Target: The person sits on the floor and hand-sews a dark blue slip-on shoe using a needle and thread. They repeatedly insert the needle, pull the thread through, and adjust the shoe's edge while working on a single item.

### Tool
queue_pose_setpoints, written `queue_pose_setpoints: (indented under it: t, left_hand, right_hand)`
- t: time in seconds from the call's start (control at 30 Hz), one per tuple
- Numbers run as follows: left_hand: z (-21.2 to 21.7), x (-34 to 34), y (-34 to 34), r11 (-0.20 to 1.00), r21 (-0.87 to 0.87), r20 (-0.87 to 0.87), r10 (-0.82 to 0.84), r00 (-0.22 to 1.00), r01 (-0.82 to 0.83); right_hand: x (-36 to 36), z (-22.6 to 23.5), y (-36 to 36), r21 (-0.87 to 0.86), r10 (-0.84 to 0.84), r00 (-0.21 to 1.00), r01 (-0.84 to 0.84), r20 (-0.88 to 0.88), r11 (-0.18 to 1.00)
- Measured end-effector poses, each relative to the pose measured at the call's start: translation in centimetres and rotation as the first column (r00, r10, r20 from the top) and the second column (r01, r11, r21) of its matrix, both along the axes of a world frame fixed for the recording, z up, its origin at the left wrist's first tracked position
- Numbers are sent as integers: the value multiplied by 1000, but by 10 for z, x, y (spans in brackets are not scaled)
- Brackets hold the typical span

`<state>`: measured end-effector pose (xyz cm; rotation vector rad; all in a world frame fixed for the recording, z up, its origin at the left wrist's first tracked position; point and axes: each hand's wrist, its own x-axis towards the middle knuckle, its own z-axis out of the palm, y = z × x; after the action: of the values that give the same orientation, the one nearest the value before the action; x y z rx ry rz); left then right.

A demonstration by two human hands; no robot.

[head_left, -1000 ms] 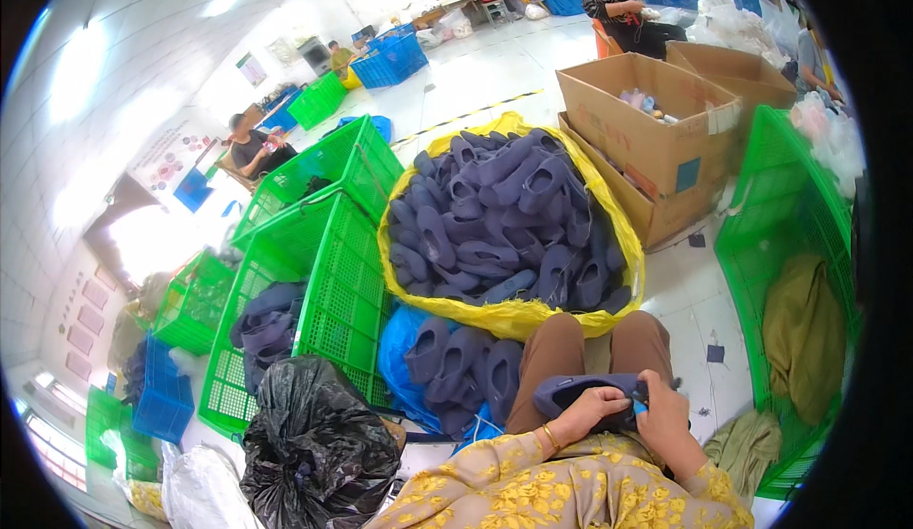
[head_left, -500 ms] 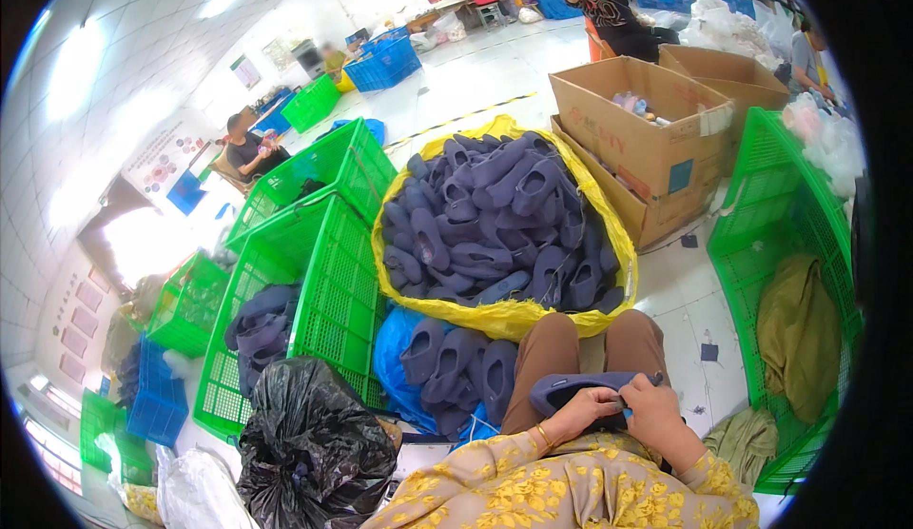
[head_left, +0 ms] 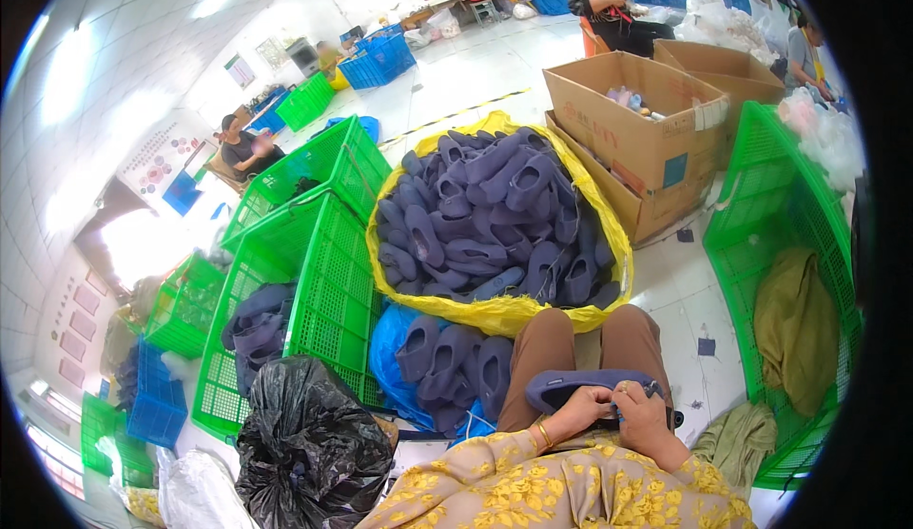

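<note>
To my far left the black bin bag [head_left: 309, 448] sits bulging just beside my knee, with the green crates [head_left: 314, 282] behind it, one holding a few dark slippers. If I lean or swing an elbow that way, I judge the bag could tip against the crate or slump over my leg.

Next along, the blue bag [head_left: 399, 362] of slippers lies open against my left thigh. Its pairs are loose and heaped at the mouth, so a nudge from my knee could spill some onto the tiled floor [head_left: 689, 291].

In front of me the big yellow sack [head_left: 495, 312] is piled above its rim with dark blue slippers; the top ones look ready to slide off toward my lap if the sack gets bumped.

On my lap lies the slipper [head_left: 580, 384] I am working on, resting across both thighs. My left hand [head_left: 582, 405] pinches its near edge with the fingers closed on it. My right hand [head_left: 639, 413] is curled tight at the same edge; something small and dark may be in it, but I cannot tell what. With both hands this close together, a slip could catch a finger, or the slipper could slide off my knees.

To my right the green crate [head_left: 761, 244] with the olive cloth [head_left: 799, 324] stands near enough to knock.
</note>
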<state>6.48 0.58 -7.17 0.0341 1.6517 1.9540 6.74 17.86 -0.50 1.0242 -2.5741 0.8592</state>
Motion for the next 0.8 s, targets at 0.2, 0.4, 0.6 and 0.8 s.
queue_pose_setpoints:
  t: [0.2,0.4,0.6,0.8]
  left_hand:
    - [-10,9,8,991,-51,-260,110,959,-127]
    - [19,-5,4,998,-56,-56,6,998,-9]
    - [40,-7,9,970,-228,-210,40,977,-89]
    - [145,-66,-38,98,-995,-84,-900,428,10]
  right_hand:
    - [1,19,-9,-13,47,991,-49,-125,999]
    - [-15,24,-13,-559,82,887,212,455,801]
    - [-14,52,-22,-534,112,885,168,452,829]
    - [-17,72,-29,-569,270,712,218,649,793]
